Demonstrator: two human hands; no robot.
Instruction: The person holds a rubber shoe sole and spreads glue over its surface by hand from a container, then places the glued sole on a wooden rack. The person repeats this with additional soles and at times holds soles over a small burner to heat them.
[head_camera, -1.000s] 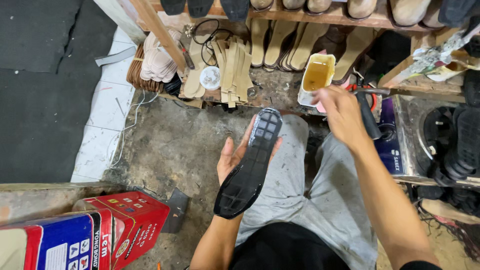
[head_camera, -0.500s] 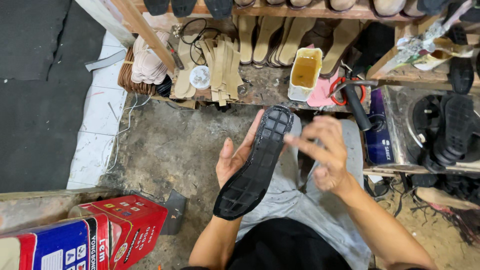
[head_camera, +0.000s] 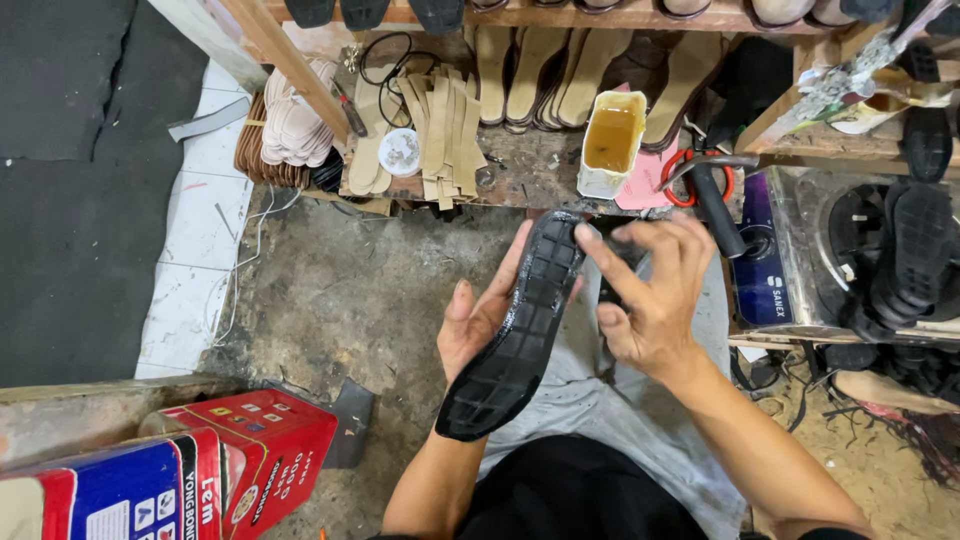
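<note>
A black rubber shoe sole (head_camera: 515, 335), tread side up and shiny along its rim, lies across my left hand (head_camera: 470, 325), which holds it from beneath. My right hand (head_camera: 650, 290) is at the sole's far tip, fingers spread, with the fingertips touching the toe end. Both hands are above my lap in grey trousers (head_camera: 600, 410). Beyond the sole, a white container of amber glue (head_camera: 610, 140) stands on the low wooden shelf (head_camera: 520, 175).
Tan insoles (head_camera: 440, 130) and strips are stacked on the shelf, with a hammer (head_camera: 715, 195) to the right. More black soles (head_camera: 910, 250) rest on a stove at right. Red and blue boxes (head_camera: 180, 470) sit at lower left on the dirt floor.
My right hand came back from the glue container and hammer area down to the toe end of the sole. The left hand kept holding the sole.
</note>
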